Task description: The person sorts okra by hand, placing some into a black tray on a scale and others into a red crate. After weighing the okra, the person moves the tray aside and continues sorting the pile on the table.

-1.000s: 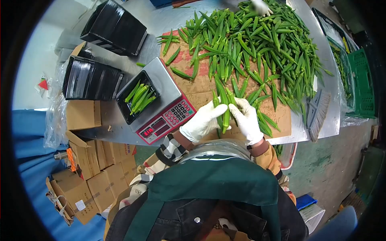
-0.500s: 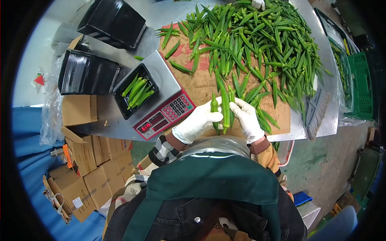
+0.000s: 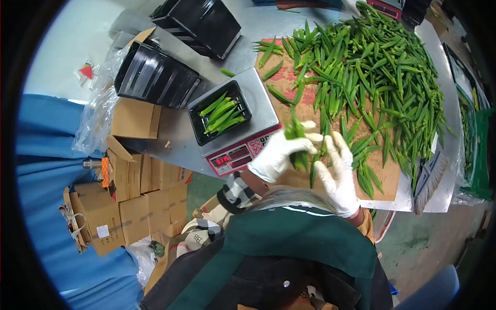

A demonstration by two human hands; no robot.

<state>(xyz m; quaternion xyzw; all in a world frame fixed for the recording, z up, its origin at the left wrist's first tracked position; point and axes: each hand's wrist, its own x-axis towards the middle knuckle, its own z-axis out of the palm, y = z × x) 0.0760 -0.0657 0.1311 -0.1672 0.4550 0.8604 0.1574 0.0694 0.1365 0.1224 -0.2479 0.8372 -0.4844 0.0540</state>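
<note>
Green okra pods [image 3: 294, 132], blurred by motion, stick up out of my left hand [image 3: 276, 157], whose white-gloved fingers are closed round them. My right hand [image 3: 338, 181], gloved too, holds its thumb and fingers apart just to the right, with a slim pod close to the thumb tip. Beyond both hands a large okra pile [image 3: 382, 77] covers much of a cardboard sheet [image 3: 385, 178]. To the left, a black tray [image 3: 196, 121] with several okra pods rests on the red-framed scale [image 3: 258, 88], with its red display lit.
Stacks of black trays [image 3: 155, 77] [image 3: 201, 23] stand at the back left of the metal table. A grey brush [image 3: 431, 178] lies at its right edge. Cardboard boxes [image 3: 132, 222] fill the floor at left. Another person's gloved hand [image 3: 354, 6] reaches to the pile's far side.
The view has turned, so the table appears shifted right. My right hand has come away from the okra and spread its fingers; the pods are now gathered in my left hand.
</note>
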